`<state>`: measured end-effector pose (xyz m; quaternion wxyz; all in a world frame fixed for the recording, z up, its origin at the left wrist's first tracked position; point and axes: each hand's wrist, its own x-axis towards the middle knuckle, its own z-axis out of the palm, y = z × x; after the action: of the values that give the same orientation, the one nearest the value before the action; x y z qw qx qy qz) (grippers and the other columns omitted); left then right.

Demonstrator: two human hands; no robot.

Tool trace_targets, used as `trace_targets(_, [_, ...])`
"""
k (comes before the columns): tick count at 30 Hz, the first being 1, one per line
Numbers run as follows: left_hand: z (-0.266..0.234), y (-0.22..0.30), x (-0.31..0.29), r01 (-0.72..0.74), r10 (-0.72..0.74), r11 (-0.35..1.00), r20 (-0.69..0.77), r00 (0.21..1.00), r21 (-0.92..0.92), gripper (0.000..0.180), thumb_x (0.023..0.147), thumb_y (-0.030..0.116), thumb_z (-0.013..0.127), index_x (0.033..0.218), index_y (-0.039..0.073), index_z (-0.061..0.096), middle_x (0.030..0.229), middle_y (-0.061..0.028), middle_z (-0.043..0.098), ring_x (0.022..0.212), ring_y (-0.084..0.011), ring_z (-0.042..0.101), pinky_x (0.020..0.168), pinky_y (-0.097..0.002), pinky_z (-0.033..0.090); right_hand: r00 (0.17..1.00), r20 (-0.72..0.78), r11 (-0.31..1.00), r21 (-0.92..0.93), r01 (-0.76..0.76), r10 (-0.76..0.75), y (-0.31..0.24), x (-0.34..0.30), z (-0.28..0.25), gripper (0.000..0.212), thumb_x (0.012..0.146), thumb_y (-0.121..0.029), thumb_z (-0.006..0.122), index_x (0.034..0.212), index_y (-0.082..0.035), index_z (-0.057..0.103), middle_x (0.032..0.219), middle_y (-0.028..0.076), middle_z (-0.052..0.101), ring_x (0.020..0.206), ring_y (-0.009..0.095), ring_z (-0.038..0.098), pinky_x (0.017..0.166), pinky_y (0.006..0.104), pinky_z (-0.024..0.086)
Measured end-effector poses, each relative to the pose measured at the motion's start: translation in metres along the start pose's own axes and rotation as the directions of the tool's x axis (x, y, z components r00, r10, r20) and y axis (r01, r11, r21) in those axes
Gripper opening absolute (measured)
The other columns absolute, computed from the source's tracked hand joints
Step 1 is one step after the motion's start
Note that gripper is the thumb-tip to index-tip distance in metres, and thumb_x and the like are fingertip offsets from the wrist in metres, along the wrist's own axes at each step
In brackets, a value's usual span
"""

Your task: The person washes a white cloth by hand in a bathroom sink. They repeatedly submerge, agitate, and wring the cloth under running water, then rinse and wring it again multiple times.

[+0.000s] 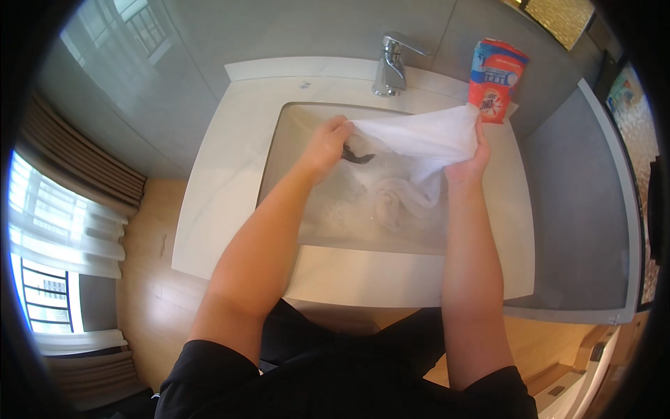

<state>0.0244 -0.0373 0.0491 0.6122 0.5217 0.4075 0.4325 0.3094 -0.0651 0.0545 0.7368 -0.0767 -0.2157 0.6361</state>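
A white cloth (419,133) is stretched between my two hands above the sink (286,133). My left hand (325,148) is closed on its left end, near the far left part of the basin. On the other side, my right hand (472,155) grips the right end, thumb up, over the basin's right edge. Part of the cloth hangs down into cloudy, soapy water, where a twisted wet fold (391,199) lies. Just beside my left hand, a small dark shape (358,157) shows in the water; what it is I cannot tell.
A chrome faucet (389,70) stands behind the basin on the white countertop (223,174). At the back right corner a red and blue detergent bag (496,80) stands upright. A grey panel (579,202) borders the right side; curtains (77,153) hang at the left.
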Motion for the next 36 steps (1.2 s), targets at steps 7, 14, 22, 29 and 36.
trace_targets(7, [-0.005, 0.003, 0.001, -0.125, 0.133, 0.982, -0.045, 0.990, 0.142, 0.031, 0.097, 0.033, 0.059, 0.084, 0.004, 0.060, 0.067, 0.0015, 0.050, 0.062, -0.0094, 0.042, 0.055, -0.0284, 0.038, 0.974, -0.214, 0.995, -0.077, 0.058, -0.074, -0.005, 0.006, 0.002, 0.039, 0.104, -0.036, 0.043, 0.120, -0.007, 0.062, 0.122, 0.009, 0.066, 0.117, 0.029, 0.060, 0.105, 0.0473, 0.044])
trace_targets(14, [0.003, 0.026, -0.013, -0.207, -0.086, 0.701, 0.369, 0.925, 0.682, 0.025, 0.080, 0.021, 0.073, 0.090, 0.000, 0.067, 0.072, -0.0033, 0.061, 0.067, -0.0115, 0.052, 0.060, -0.0305, 0.043, 0.973, -0.193, 0.991, -0.068, 0.116, -0.127, -0.024, 0.009, -0.014, 0.038, 0.104, -0.037, 0.043, 0.120, -0.008, 0.063, 0.123, 0.008, 0.066, 0.118, 0.028, 0.059, 0.106, 0.0468, 0.043])
trace_targets(22, [-0.020, -0.008, 0.007, 0.083, -0.030, 0.818, -0.101, 0.994, 0.570, 0.027, 0.072, 0.020, 0.065, 0.085, -0.003, 0.071, 0.076, -0.0128, 0.069, 0.071, -0.0224, 0.064, 0.069, -0.0333, 0.048, 0.986, -0.142, 0.996, -0.035, 0.084, -0.088, -0.020, 0.012, -0.016, 0.037, 0.104, -0.034, 0.043, 0.121, -0.007, 0.062, 0.121, 0.009, 0.067, 0.117, 0.028, 0.060, 0.105, 0.0455, 0.044])
trace_targets(29, [-0.027, 0.000, 0.008, 0.185, -0.217, 0.946, -0.098, 0.971, -0.267, 0.021, 0.077, 0.012, 0.054, 0.092, -0.002, 0.060, 0.095, -0.0140, 0.063, 0.086, -0.0271, 0.062, 0.078, -0.0455, 0.053, 0.999, 0.023, 0.999, -0.011, -0.032, 0.032, -0.022, 0.012, -0.030, 0.039, 0.105, -0.033, 0.042, 0.125, -0.005, 0.059, 0.124, 0.013, 0.065, 0.117, 0.029, 0.060, 0.105, 0.0467, 0.044])
trace_targets(36, [-0.039, 0.003, 0.013, 0.108, -0.171, 0.979, -0.412, 0.895, -0.171, 0.012, 0.085, 0.013, 0.063, 0.087, 0.003, 0.057, 0.080, -0.0081, 0.058, 0.077, -0.0250, 0.059, 0.071, -0.0432, 0.052, 0.838, -0.540, 0.906, -0.312, -0.285, 0.078, -0.003, 0.030, -0.060, 0.033, 0.102, -0.024, 0.045, 0.119, 0.001, 0.058, 0.124, 0.016, 0.064, 0.112, 0.030, 0.062, 0.095, 0.0484, 0.051])
